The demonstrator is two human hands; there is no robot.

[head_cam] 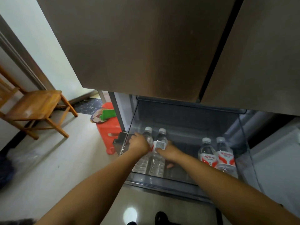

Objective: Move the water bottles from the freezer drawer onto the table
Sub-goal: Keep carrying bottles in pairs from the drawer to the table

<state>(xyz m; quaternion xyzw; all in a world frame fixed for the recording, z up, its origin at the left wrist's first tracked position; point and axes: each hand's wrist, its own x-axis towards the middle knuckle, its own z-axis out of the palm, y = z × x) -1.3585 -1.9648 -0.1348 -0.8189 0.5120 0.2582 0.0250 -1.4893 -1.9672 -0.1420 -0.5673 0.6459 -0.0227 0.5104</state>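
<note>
The freezer drawer [162,181] stands pulled out under the grey fridge doors. Several clear water bottles with white caps and red-and-white labels stand in it. My left hand [139,143] grips the leftmost bottle [146,135] around its label. My right hand [168,151] grips the bottle beside it [160,140] at the label, thumb low behind it. Two more bottles stand apart at the drawer's right: one [207,153] and another [224,155] against the clear side wall. No table is in view.
The closed fridge doors [146,46] overhang the drawer from above. A red plastic stool [108,132] with a green thing on it stands just left of the fridge. A wooden chair [35,108] sits farther left on the pale floor.
</note>
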